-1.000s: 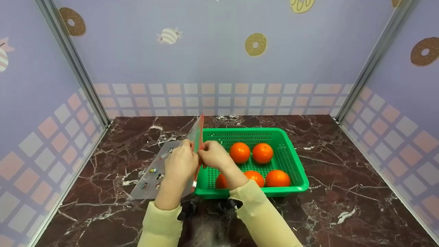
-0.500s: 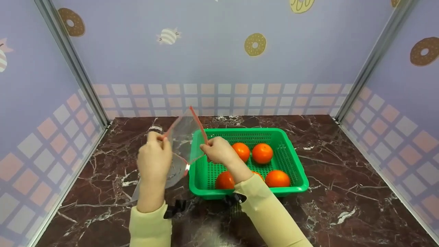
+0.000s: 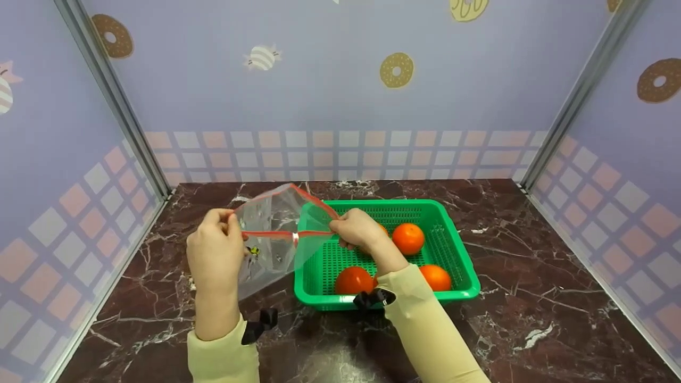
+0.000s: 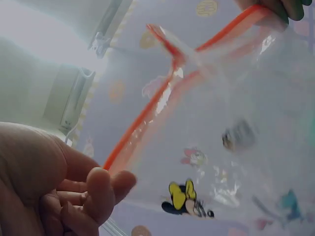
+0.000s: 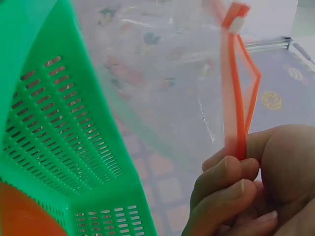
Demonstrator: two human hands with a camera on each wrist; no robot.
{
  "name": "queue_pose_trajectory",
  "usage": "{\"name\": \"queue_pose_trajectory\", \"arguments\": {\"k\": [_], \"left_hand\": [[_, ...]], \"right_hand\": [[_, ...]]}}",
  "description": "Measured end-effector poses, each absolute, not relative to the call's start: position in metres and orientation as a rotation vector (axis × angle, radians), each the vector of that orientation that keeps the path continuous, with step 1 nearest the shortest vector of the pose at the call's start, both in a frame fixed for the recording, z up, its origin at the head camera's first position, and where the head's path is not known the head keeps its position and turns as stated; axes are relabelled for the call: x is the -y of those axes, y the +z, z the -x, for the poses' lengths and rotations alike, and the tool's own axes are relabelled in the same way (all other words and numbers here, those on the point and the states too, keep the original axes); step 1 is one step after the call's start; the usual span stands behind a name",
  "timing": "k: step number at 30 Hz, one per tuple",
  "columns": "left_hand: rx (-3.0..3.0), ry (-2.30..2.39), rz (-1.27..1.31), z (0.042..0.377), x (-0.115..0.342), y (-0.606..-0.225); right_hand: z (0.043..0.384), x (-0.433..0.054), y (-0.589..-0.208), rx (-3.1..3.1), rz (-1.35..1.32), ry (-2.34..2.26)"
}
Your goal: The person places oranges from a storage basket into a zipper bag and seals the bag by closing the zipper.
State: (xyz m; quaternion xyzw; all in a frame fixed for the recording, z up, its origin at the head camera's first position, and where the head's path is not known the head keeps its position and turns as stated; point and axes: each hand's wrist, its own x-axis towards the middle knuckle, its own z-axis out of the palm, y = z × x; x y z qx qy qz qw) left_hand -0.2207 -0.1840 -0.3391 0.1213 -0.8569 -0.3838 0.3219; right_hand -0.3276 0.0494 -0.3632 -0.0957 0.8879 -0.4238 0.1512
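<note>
A clear zip bag [image 3: 274, 255] with a red zip edge and small cartoon prints hangs between both hands, its mouth spread wide. My left hand [image 3: 215, 250] pinches the left end of the red edge; in the left wrist view thumb and finger meet on it. My right hand [image 3: 362, 234] grips the right end, over the basket's left part. A white slider [image 3: 296, 238] sits on the near edge of the mouth. The green basket [image 3: 463, 255] holds several orange round fruits [image 3: 408, 239], some partly hidden by the right hand and forearm.
Dark red marbled table [image 3: 532, 298] lies under everything. Patterned lilac panels [image 3: 340, 96] stand at the back and both sides, with metal posts [image 3: 119, 106] at the corners. Black straps [image 3: 260, 324] show at the wrists.
The hands, close together a second ago, have drawn apart, left hand leftward and right hand slightly rightward. The bag's mouth has opened from a flat edge into a wide gap.
</note>
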Motion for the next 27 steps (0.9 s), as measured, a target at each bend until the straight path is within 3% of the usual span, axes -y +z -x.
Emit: {"name": "queue_pose_trajectory", "arguments": {"k": [10, 27], "left_hand": [[2.396, -1.348, -0.190, 0.229, 0.173, -0.339], [2.325, -1.475, -0.172, 0.244, 0.177, -0.351]], "right_hand": [[0.324, -0.048, -0.363, -2.459, 0.346, -1.385], [0.304, -0.061, -0.366, -2.415, 0.358, -1.543]]}}
